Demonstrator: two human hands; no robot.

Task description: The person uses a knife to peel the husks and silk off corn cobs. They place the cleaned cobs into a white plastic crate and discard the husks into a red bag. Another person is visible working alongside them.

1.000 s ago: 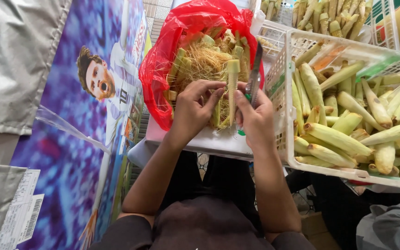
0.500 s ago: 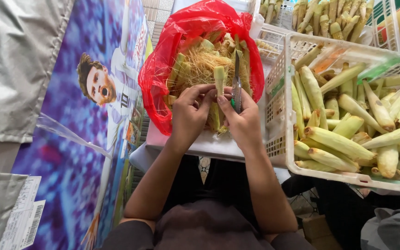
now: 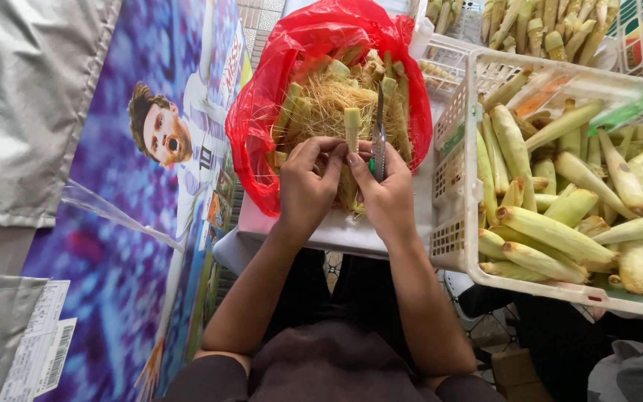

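Both hands meeting over the red bag (image 3: 277, 141) of husks and silk. Left hand (image 3: 308, 184) pinching the lower part of a baby corn (image 3: 352, 128), held upright just above the bag's heap. Right hand (image 3: 390, 190) gripping the same corn from the other side, also clasping a small knife (image 3: 379, 134), blade pointing up beside the corn. White tray (image 3: 344, 231) under the bag. White basket (image 3: 455, 193) of unpeeled corn ears (image 3: 552, 231) immediately right of the bag. Purple poster (image 3: 135, 223) left of the bag.
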